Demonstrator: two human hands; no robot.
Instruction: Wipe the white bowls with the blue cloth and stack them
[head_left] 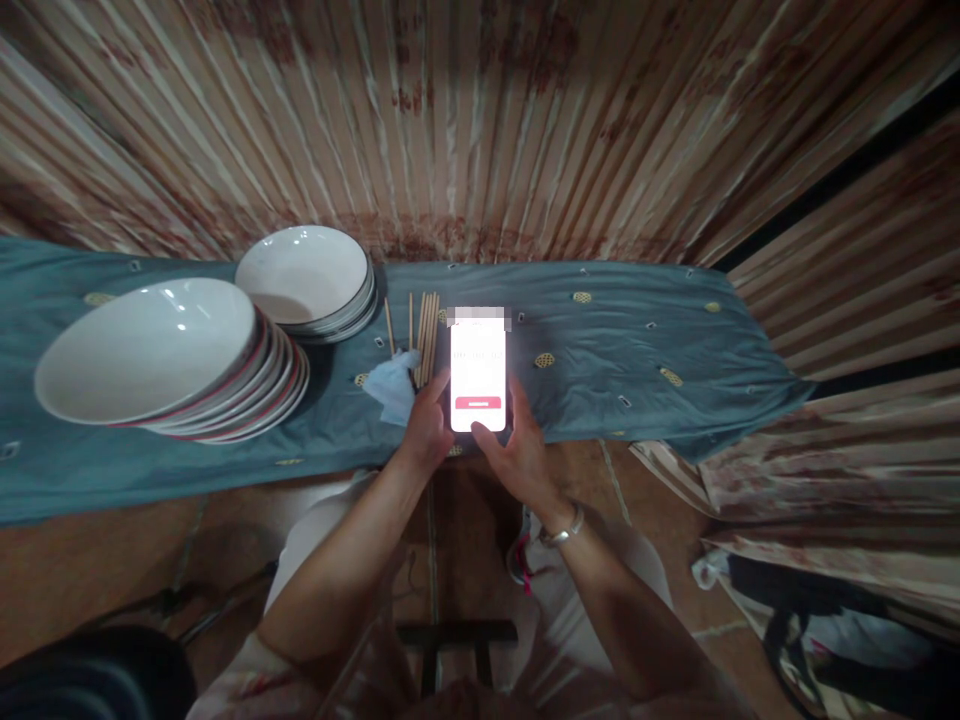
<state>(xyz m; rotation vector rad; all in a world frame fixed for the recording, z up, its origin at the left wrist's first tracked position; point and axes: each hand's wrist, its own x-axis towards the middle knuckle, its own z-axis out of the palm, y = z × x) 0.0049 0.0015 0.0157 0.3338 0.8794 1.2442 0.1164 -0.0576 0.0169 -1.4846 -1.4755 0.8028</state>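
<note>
The phone [478, 362] is up over the near side of the table [637, 350], with its screen lit. The left hand [431, 425] grips its left side, and the right hand [517, 445] grips its right side, thumb by the bottom edge. Fingers behind it are hidden. Just left of the phone are a blue cloth [394, 388] and thin sticks [429, 325]. Farther left of it sit stacked plates [307, 270] and big bowls [150, 345]. A curtain [480, 130] hangs behind it.

I've got rm to pass R of the phone [478, 365], over open cloth [630, 345]. L's blocked: near dishes [146, 350], far dishes [304, 270], then sticks [429, 335] + rag [391, 385]. Curtain [480, 130] bars far edge.
</note>
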